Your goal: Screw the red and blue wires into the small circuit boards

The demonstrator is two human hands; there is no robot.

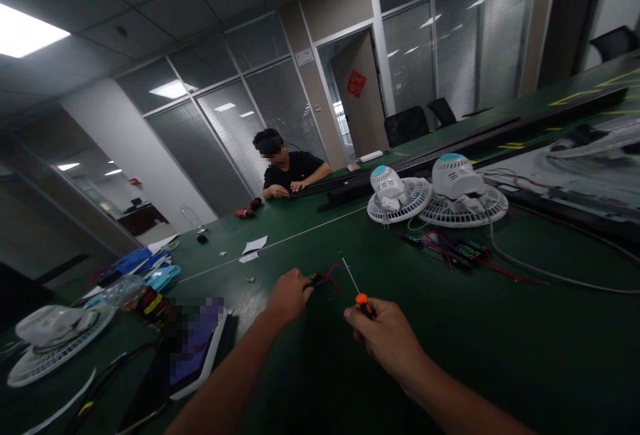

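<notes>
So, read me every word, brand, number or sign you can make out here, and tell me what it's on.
No text can be read.
Red paper sign on the door: markings too blurred.
Pale wall plate beside the doorway: too small.
Tablet: screen pixelated.
Circuit board at the left hand: any print too small.
Screwdriver in the right hand: no lettering visible.

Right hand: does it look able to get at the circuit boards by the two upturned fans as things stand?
Probably yes, with a stretch: nothing seems to stand between the right hand and the circuit boards. But its grip is taken by a screwdriver, and red wires trail around them.
</notes>
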